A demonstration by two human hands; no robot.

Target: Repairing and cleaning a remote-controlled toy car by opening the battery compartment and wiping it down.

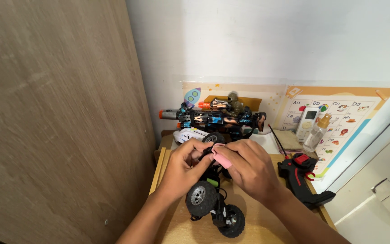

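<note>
A black toy car chassis (213, 205) with big knobbly wheels lies on a small wooden table (258, 221), its body shell off and a green part showing inside. My left hand (183, 169) grips the car's upper end from the left. My right hand (249, 169) comes in from the right and holds a small pink piece (222, 159) against the top of the car. Both hands meet over the chassis and hide its front end.
A black and red pistol-grip remote controller (302, 180) lies at the table's right. Behind are a toy gun (213, 118), a white toy vehicle (192, 134), a small bottle (317, 133), a white remote (307, 122) and an alphabet poster (344, 122). A wooden panel (59, 117) stands on the left.
</note>
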